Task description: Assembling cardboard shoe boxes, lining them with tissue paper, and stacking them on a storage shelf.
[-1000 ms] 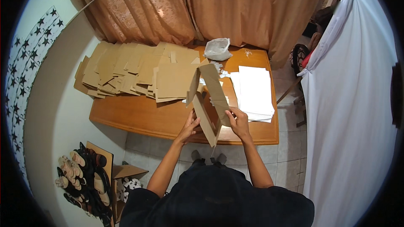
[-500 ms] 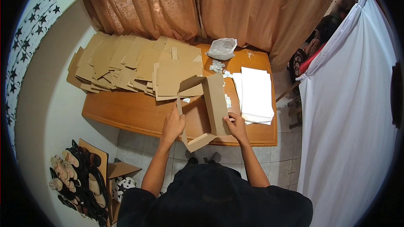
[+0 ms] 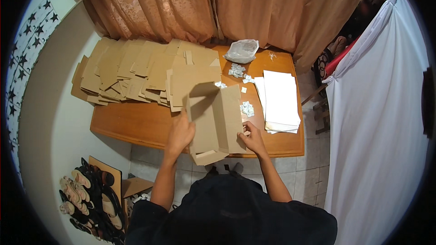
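Observation:
Between my hands is a partly folded brown cardboard box [image 3: 204,127], tilted over the table's near edge, its open side facing up. Its inner floor shows, and flaps stand out at its far, near and right sides. My left hand [image 3: 180,132] is closed on the box's left wall, with some fingers hidden behind it. At the right flap, my right hand [image 3: 252,139] pinches the cardboard between thumb and fingers. Small white packets [image 3: 247,109] lie on the table just beyond my right hand.
Overlapping flat cardboard pieces [image 3: 154,70] cover the left and back of the wooden table [image 3: 122,120]. A stack of white sheets [image 3: 281,100] lies at the right. Behind are a clear plastic bag [image 3: 241,51] and more packets [image 3: 237,70]. Shoes [image 3: 86,195] hang at the lower left.
The box was an open frame with the table showing through; cardboard now spans its bottom. It has shifted slightly left and tilted, and both hands still hold it.

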Demonstrator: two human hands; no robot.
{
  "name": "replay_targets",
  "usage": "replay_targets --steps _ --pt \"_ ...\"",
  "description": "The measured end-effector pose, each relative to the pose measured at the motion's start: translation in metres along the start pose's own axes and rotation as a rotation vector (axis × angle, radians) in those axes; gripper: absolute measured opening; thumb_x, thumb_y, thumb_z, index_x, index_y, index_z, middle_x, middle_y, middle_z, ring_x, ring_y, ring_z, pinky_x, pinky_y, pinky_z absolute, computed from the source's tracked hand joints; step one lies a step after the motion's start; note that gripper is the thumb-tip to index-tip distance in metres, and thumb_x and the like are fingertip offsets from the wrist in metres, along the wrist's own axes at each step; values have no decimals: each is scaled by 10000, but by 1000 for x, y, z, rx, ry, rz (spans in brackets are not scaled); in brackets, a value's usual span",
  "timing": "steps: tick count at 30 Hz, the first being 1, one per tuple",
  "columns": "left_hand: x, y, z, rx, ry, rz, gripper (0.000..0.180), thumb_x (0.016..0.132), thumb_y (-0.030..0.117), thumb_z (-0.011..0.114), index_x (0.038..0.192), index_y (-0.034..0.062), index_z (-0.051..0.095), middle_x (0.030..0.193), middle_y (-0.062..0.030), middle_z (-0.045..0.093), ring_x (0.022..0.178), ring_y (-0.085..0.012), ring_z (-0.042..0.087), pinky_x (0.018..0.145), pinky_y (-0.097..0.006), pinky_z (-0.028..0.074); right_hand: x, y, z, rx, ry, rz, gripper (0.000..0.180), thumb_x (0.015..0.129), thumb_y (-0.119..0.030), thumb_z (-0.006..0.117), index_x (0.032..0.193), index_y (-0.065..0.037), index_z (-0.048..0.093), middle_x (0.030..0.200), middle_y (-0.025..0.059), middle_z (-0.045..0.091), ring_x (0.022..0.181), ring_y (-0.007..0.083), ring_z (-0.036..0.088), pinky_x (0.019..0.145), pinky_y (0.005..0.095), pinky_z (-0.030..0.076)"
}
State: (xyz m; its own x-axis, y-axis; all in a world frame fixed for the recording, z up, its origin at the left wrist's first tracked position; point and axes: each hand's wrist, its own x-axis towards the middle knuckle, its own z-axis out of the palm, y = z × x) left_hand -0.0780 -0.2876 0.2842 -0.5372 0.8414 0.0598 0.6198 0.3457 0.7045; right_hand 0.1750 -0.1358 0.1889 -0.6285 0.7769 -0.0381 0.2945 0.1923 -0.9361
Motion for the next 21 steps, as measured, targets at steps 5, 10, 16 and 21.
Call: replay_targets --steps 5,10,16,21 --pt "22 -14 56 12 -155 -128 534 862 127 520 1343 -88 431 1141 -369 614 1080 -522 592 953 -563 469 8 4 2 -149 41 -28 393 807 -120 693 1174 -12 601 800 153 677 606 254 660 587 374 521" --pt "32 -37 104 19 -125 -244 590 872 140 520 1415 -39 373 1216 -347 600 1117 -542 572 963 -591 458 15 15 11 -252 65 -13 507 799 -94 668 1290 -29 558 794 176 655 678 338 649 692 431 529" --pt "12 -72 146 -97 -71 -192 684 942 302 576 1497 14 299 1381 -333 500 1236 -522 512 1052 -548 418 9 55 37 -320 20 -110 600 822 -111 652 1397 -42 495 956 210 616 857 363 625 793 450 514" --pt "-7 -80 153 -223 -160 -56 827 996 447 554 1593 41 150 1561 -292 314 1449 -429 323 1181 -464 283 8 60 34 -286 -6 -99 631 851 -148 650 1440 -51 446 1050 221 587 935 364 613 844 450 504"
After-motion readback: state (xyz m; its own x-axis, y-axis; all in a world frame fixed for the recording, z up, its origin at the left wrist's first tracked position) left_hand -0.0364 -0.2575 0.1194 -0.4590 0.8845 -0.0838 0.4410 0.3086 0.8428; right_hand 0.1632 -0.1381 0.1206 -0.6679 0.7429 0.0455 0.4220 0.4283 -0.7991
